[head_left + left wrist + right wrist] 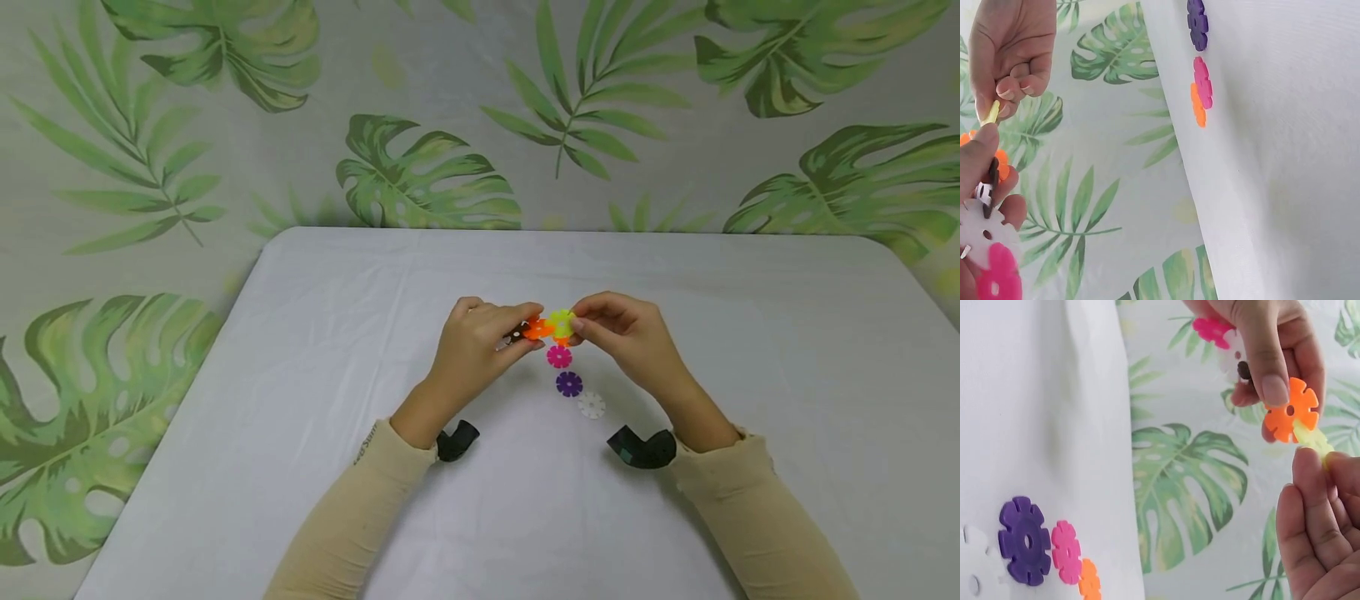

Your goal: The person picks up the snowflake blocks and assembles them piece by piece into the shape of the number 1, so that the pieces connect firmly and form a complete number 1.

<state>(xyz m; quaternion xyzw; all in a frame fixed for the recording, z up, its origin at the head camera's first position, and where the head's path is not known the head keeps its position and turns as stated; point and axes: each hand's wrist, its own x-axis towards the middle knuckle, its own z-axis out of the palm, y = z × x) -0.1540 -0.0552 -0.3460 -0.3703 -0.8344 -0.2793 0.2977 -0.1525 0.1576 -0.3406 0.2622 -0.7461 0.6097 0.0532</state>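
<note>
My left hand [476, 337] holds a chain of flower-shaped interlocking discs between thumb and fingers. In the left wrist view, the chain shows a pink disc [1002, 259], a white disc [974, 226] and a dark disc [994, 170]. An orange disc [1305, 400] is at the chain's other end. My right hand [633, 333] pinches a yellow disc [561, 320], whose edge meets the orange one at a slot; how deeply it sits cannot be told. Both hands are raised above the table.
On the white-covered table [300, 350] lie a loose orange disc [1089, 584], a pink disc [552, 357], a purple disc [562, 384] and a white disc [592, 412] in a slanting row, below the hands. Black curved pieces [643, 450] sit at both wrists. Behind hangs a leaf-patterned cloth [420, 75].
</note>
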